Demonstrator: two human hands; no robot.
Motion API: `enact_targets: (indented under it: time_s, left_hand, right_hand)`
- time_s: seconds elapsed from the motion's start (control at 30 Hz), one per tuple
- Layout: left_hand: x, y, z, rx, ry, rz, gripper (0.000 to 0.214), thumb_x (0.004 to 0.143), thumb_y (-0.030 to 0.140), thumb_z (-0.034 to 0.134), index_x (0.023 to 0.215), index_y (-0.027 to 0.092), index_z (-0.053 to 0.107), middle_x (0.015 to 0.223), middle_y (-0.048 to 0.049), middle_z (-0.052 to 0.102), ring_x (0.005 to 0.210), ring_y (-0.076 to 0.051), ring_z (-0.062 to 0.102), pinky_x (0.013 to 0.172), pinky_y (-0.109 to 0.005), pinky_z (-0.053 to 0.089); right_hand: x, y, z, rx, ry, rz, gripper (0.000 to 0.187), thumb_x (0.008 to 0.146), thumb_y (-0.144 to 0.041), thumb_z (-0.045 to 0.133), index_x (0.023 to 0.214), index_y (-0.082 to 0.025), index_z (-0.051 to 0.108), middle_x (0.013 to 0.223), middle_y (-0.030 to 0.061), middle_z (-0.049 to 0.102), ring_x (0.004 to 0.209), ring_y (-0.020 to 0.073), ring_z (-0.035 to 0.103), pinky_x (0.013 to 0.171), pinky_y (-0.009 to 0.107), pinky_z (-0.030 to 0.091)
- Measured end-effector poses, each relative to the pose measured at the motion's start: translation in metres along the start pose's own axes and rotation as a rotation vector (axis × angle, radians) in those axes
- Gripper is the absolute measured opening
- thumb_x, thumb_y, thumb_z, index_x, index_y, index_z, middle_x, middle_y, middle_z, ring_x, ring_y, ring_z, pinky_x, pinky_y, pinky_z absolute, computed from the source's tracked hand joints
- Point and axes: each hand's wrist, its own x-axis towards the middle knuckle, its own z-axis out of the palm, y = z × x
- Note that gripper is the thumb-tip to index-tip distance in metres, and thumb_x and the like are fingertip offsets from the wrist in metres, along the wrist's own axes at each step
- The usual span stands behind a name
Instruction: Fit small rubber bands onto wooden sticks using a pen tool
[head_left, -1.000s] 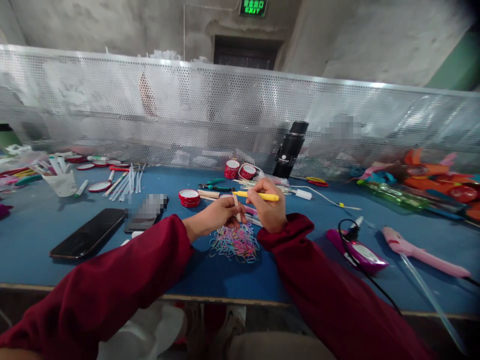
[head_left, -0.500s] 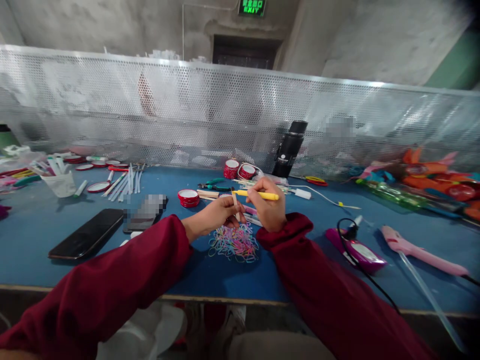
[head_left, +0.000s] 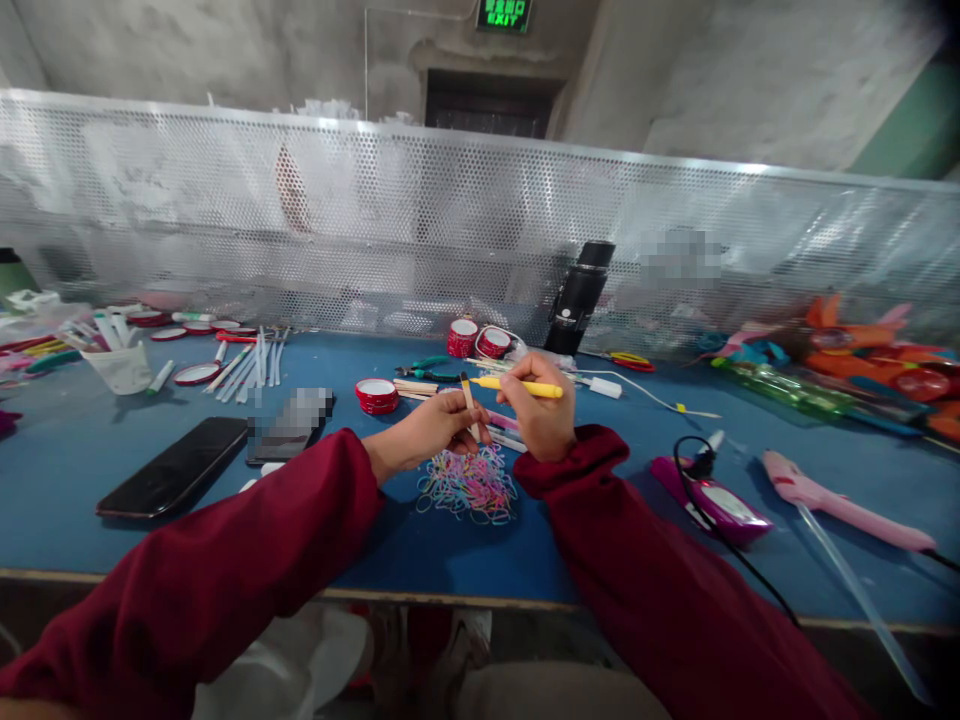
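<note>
Bare concrete room, green exit sign (head_left: 506, 14) over a dark doorway. A perforated metal screen (head_left: 337, 230) runs the whole far edge of the blue counter (head_left: 450, 560). Two dark red sleeves (head_left: 225, 570) come in over the near edge and meet mid-counter.

A heap of orange and pink toys (head_left: 862, 350) sits in the far right corner. A long pink toy (head_left: 840, 505) with a clear rod lies toward the right end, near the front edge. A black phone (head_left: 176, 466) lies flat, left of the left sleeve, with a blurred dark item just beyond it. A black flask (head_left: 579, 297) stands upright against the screen, mid far edge. A magenta device (head_left: 724, 502) with a black cable is just right of the right sleeve. A white cup (head_left: 124, 368) of markers stands toward the far left corner, white sticks and red lids scattered beside it.

A pile of pastel rubber bands (head_left: 469, 485) lies on the counter directly under both hands, centre. Left hand (head_left: 431, 432): grip closed, pinching a thin stick (head_left: 469, 400) that stands nearly upright above the pile. Right hand (head_left: 544, 415): grip closed around a yellow pen (head_left: 525, 387), held level with its tip pointing left, close to the top of the stick; can't tell if they touch. The hands are just beside each other.

A red tape roll (head_left: 377, 394) sits just beyond the left hand, and two more rolls (head_left: 463, 337) lie nearer the screen. Green-handled pliers (head_left: 427, 370) lie between them.
</note>
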Motion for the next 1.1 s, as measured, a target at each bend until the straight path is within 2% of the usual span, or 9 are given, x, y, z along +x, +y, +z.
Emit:
enact_targets:
  time_s: [0.2, 0.5, 0.7, 1.1]
  left_hand:
    - [0.0009, -0.0006, -0.0003, 0.009, 0.003, -0.002, 0.013, 0.094, 0.022, 0.048, 0.086, 0.013, 0.055, 0.077, -0.0033, 0.064, 0.053, -0.006, 0.058, 0.052, -0.018, 0.044]
    - [0.0035, -0.0047, -0.0032, -0.034, 0.002, 0.024, 0.014, 0.092, 0.025, 0.053, 0.087, 0.013, 0.056, 0.075, -0.0042, 0.065, 0.053, -0.007, 0.059, 0.052, -0.018, 0.044]
    - [0.0019, -0.0024, -0.0018, -0.04, 0.027, 0.024, 0.012, 0.094, 0.021, 0.048, 0.089, 0.013, 0.055, 0.074, -0.0037, 0.064, 0.053, -0.006, 0.059, 0.052, -0.018, 0.043]
    - [0.0038, -0.0031, -0.0045, -0.038, 0.012, 0.02, 0.011, 0.094, 0.02, 0.049, 0.089, 0.013, 0.056, 0.076, -0.0047, 0.066, 0.053, -0.007, 0.059, 0.052, -0.018, 0.043]
  right_hand:
    - [-0.0018, 0.0017, 0.001, 0.021, -0.048, -0.004, 0.014, 0.082, -0.024, 0.059, 0.07, -0.023, 0.052, 0.057, -0.0042, 0.056, 0.051, 0.0134, 0.053, 0.052, 0.029, 0.043]
    - [-0.0005, 0.0017, 0.0007, 0.009, -0.03, -0.009, 0.014, 0.081, -0.024, 0.059, 0.069, -0.022, 0.052, 0.056, -0.0039, 0.056, 0.051, 0.0132, 0.051, 0.051, 0.028, 0.042]
    - [-0.001, 0.0029, 0.001, 0.019, 0.002, 0.006, 0.014, 0.081, -0.024, 0.059, 0.068, -0.022, 0.052, 0.055, -0.0038, 0.056, 0.05, 0.0135, 0.05, 0.051, 0.028, 0.041]
    - [-0.0012, 0.0039, 0.0006, 0.026, -0.016, -0.002, 0.015, 0.082, -0.025, 0.059, 0.069, -0.022, 0.053, 0.057, -0.0038, 0.056, 0.051, 0.0133, 0.051, 0.052, 0.028, 0.041]
